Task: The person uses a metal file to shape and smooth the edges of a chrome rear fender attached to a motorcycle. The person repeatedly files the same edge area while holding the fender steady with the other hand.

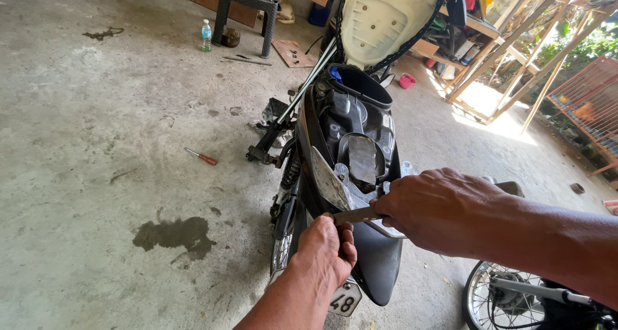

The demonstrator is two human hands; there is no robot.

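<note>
A black motorbike (351, 143) stands in front of me, seen from the rear, with its pale seat (380, 18) tipped up and the under-seat compartment exposed. My left hand (325, 249) is closed around the rear edge of the tail section, just above the number plate (346, 300). My right hand (438, 208) grips a flat metal tool (356, 215) whose tip lies against the tail section between my two hands. Part of the tail light area is hidden behind my hands.
A red-handled screwdriver (201, 156) lies on the concrete floor to the left, near a dark oil stain (174, 235). A black stool (248, 11) and green bottle (206, 35) stand at the back. Another wheel (508, 298) sits bottom right. Wooden frames lean at the right.
</note>
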